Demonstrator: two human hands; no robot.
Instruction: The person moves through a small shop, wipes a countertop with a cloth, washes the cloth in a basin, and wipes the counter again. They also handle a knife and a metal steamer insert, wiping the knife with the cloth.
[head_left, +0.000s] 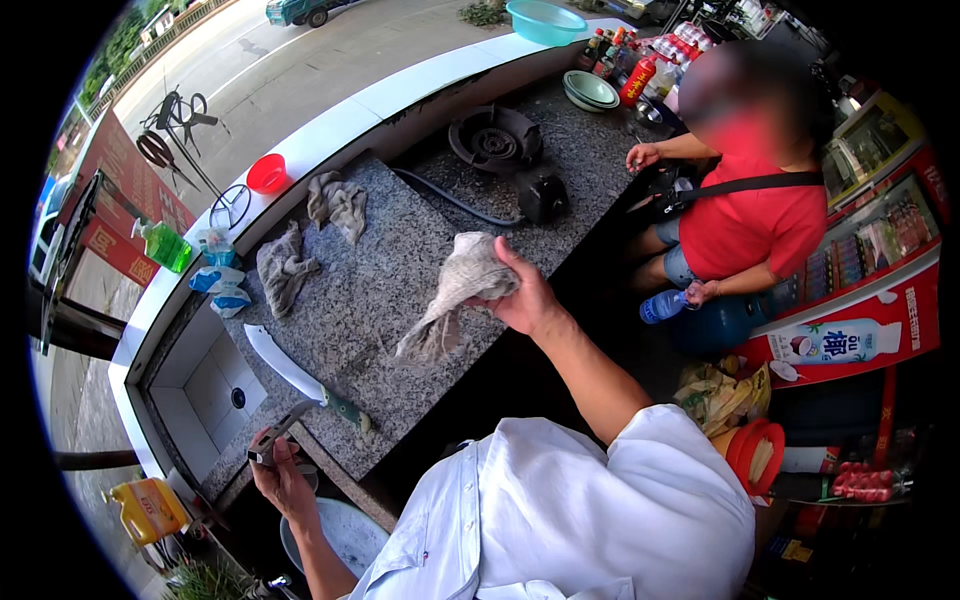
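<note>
My right hand (529, 300) grips a crumpled grey-beige cloth (471, 271), raised over the speckled granite counter (382, 277), with a loose end hanging down. Over by the counter's near left corner, my left hand (289, 484) is closed around a small grey tool (279, 439) with a curved end; its exact kind is unclear. A large knife (283, 361) with a broad curved blade and a green handle lies on the granite, its handle near the tool's tip. Two more grey rags (285, 270) (337, 204) lie crumpled toward the back of the counter.
Left of the counter is a tiled sink (214, 401). A gas burner (495, 139) with a hose stands beyond. Along the white ledge (330, 142) are a red bowl (268, 174) and a green soap bottle (165, 246). A person in red (757, 202) stands at right, holding a water bottle (664, 306).
</note>
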